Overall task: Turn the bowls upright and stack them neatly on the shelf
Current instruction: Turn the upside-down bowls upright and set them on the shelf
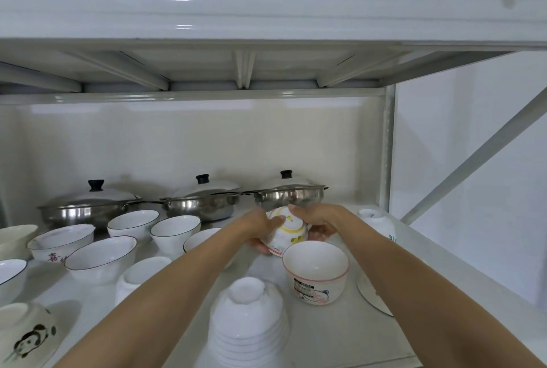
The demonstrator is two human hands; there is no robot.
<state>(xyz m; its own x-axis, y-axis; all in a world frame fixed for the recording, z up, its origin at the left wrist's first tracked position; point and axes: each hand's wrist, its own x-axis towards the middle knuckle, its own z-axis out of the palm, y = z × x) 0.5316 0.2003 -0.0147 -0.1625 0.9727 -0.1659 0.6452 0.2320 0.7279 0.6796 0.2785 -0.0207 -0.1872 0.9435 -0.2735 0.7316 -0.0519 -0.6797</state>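
Both hands hold a white bowl with yellow rings [286,231] above the middle of the white shelf [340,335]; it is tilted, foot toward me. My left hand [260,228] grips its left side and my right hand [318,219] its right side. Just in front stands an upright pink-rimmed bowl [316,271] with a label. A stack of upside-down white bowls [248,323] sits near the front edge. Another upside-down white bowl [139,277] lies left of my left arm, and one more upside-down bowl [376,221] sits at the far right.
Several upright black-rimmed bowls [176,230] stand at left, with a panda bowl [26,332] at the front left. Three lidded steel pots [201,199] line the back. A plate [370,293] lies under my right arm. The upper shelf [266,9] hangs overhead.
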